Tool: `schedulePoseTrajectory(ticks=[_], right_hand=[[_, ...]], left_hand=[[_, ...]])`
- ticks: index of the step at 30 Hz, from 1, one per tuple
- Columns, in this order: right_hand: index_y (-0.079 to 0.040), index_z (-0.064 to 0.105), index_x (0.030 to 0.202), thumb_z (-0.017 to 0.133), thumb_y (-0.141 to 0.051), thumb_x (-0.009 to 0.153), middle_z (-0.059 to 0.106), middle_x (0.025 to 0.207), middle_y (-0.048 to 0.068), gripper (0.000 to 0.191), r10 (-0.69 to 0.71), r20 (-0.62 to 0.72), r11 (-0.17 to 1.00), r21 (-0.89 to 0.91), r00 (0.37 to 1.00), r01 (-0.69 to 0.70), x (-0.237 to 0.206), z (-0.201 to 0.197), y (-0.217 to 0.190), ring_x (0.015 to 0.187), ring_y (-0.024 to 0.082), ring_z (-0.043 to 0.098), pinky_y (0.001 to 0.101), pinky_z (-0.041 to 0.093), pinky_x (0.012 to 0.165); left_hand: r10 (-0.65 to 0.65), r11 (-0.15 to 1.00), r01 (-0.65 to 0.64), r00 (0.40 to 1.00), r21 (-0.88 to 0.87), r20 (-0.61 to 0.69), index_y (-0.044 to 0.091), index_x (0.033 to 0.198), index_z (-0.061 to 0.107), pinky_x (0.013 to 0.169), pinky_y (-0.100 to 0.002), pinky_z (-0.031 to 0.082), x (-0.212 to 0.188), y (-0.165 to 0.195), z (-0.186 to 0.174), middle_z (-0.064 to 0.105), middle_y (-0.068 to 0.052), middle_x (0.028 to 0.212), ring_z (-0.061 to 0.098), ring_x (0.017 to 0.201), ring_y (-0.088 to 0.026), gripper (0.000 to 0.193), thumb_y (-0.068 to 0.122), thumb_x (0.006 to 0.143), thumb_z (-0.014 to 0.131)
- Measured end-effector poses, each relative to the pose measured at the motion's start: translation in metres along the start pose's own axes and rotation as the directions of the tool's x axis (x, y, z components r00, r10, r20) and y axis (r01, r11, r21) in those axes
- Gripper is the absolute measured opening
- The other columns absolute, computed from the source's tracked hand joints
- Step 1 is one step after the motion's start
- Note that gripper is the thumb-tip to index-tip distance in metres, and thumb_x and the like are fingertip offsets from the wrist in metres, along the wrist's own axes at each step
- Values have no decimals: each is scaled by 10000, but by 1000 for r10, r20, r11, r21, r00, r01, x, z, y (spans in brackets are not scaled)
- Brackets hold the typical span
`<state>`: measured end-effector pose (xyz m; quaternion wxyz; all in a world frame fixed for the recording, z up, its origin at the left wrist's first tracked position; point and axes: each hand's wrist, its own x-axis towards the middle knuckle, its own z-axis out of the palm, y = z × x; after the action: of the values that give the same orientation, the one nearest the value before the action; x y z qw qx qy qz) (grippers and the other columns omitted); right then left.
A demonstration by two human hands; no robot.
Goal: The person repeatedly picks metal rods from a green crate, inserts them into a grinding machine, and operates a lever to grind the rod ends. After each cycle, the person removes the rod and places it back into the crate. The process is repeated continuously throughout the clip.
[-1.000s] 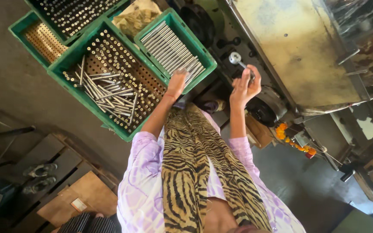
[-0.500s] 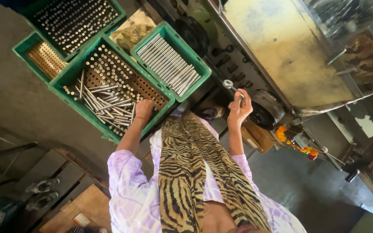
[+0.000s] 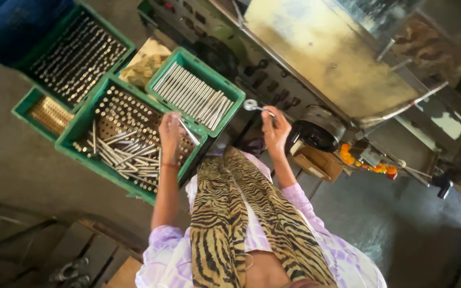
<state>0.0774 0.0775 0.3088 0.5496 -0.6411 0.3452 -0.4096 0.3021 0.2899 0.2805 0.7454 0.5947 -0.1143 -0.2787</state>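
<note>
My left hand is raised over a green crate full of upright and loose metal rods, and it grips one thin metal rod that slants down to the right. My right hand is lifted in front of the machine and holds a small metal tool with a ring-shaped end. A second green crate with rods laid flat in a row sits just beyond both hands.
Two more green crates, one and a smaller one, stand at the left with small metal parts. A large machine with a yellowish panel fills the upper right; a round black part and orange flowers sit below it. A striped scarf hangs down my front.
My left hand has drawn back from the flat-rod crate to the loose-rod crate and picked up a rod. My right hand has stayed raised with the ring-ended tool.
</note>
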Motion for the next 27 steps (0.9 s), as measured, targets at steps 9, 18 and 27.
schedulePoseTrajectory(ticks=[9, 18, 27], right_hand=[[-35, 696, 1191, 654, -268, 1045, 534, 725, -73, 279, 51, -4, 985, 166, 999, -50, 5, 20, -24, 573, 14, 465, 202, 387, 519], [-99, 669, 1143, 577, -308, 1068, 449, 649, -76, 240, 207, 37, 930, 301, 978, -209, -6, -11, -28, 515, 32, 377, 237, 321, 465], [-97, 603, 875, 486, -517, 1070, 327, 547, -100, 477, 494, 468, 500, 537, 733, -680, 3, -38, -20, 401, 61, 243, 254, 205, 384]], left_hand=[[16, 999, 10, 867, -50, 498, 119, 1493, 391, 468, -176, 315, -1, 7, 154, 447, 60, 727, 388, 569, -15, 448, 164, 1065, 515], [527, 832, -529, 663, -165, 531, 130, 1362, 524, 638, -298, 453, -6, 15, 183, 597, -78, 987, 561, 773, -139, 329, 169, 1075, 682], [599, 475, -879, 306, -22, 740, 100, 1159, 630, 540, -288, 468, 18, 49, 176, 635, -15, 808, 630, 642, -160, 309, 251, 966, 818]])
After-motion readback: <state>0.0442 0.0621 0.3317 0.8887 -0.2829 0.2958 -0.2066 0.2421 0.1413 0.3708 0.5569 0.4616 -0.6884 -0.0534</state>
